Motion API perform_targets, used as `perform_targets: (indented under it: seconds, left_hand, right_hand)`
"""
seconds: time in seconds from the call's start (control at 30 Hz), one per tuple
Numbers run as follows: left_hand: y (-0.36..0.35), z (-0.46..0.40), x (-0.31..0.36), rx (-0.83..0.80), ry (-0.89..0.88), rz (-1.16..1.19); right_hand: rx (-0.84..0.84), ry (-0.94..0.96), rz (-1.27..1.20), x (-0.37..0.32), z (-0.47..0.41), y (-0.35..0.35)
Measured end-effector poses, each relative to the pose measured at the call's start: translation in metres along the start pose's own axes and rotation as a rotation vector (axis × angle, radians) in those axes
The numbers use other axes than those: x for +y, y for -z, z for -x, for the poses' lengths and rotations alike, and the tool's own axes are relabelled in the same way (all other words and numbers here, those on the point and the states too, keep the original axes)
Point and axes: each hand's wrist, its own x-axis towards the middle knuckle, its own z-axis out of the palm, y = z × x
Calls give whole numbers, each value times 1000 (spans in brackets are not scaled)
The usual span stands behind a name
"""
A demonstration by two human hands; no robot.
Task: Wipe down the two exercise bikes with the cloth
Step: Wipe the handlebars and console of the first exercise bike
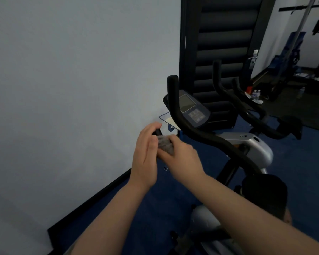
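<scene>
Pale blank wall [72, 89] across the left half, edged at the bottom by a black baseboard [92, 201] over blue carpet [302, 172]. Dark ribbed panel [225, 52] upright behind the machines. Nearest exercise bike [247, 148] at centre right: silver-grey body, black curved handlebar [197, 131] rising to an upright end, dark console [191, 109] with a grey screen and a keypad beneath it, black saddle [265, 190] low at right. Second exercise bike [254, 107] just behind, black handlebars only partly visible. Other gym equipment [287, 57] blurred and well apart at upper right. Two bare forearms reaching in from the bottom edge. Left hand [145, 155] curled around the near black handlebar grip [157, 133], thumb side up, holding it. Right hand [180, 155] just beside, touching the left, fingers pinching a small bunched grey cloth [166, 144] pressed against that same grip. Cloth mostly hidden between the two hands. Small water bottles [256, 93] on the floor far back.
</scene>
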Motion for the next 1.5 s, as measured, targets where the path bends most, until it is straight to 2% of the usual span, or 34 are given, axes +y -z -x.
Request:
perform_targets:
  seconds: [0.07, 0.17, 0.3, 0.47, 0.53, 0.63, 0.73, 0.83, 0.93, 1.0, 1.13, 1.3, 1.37, 1.5]
  left_hand:
    - [0, 0, -1, -3, -7, -10]
    - [1, 0, -3, -3, -16, -26]
    - [-3, 0, -3, 27, -11, -21]
    - [-5, 0, -2, 31, -18, -3]
    - [-4, 0, -3, 32, -28, -11]
    - [-6, 1, -6, 44, -41, -30]
    - [-13, 0, -6, 99, -48, -42]
    - [-18, 0, -5, 131, -31, -55]
    - [-16, 1, -2, 116, -29, -54]
    - [-15, 2, -1, 108, -25, -65]
    - [-22, 4, 0, 149, -4, -104]
    - [-40, 8, 2, 255, 7, -173]
    - [-43, 8, 1, 280, 13, -217]
    - [-54, 10, 4, 314, 67, -333]
  right_hand:
    - [15, 23, 44, 13, 19, 5]
    - [-60, 6, 145, 24, 36, 17]
    - [-218, -73, 184, -2, -5, 19]
    - [-87, -13, 108, -4, 4, 9]
    - [-31, 54, 228, 13, 27, 11]
    - [-137, 84, 336, 27, 34, 21]
    - [-345, -22, 185, 10, 2, 30]
    - [-281, 13, 45, -8, -16, 22]
    - [-232, 105, 118, 6, 4, 21]
    - [-343, 128, 186, 29, 19, 32]
    - [-690, 31, 50, 53, 14, 59]
    - [-700, 78, -155, 51, 2, 53]
    - [-770, 144, -45, 62, 8, 60]
    - [-916, 419, 335, 89, 7, 84]
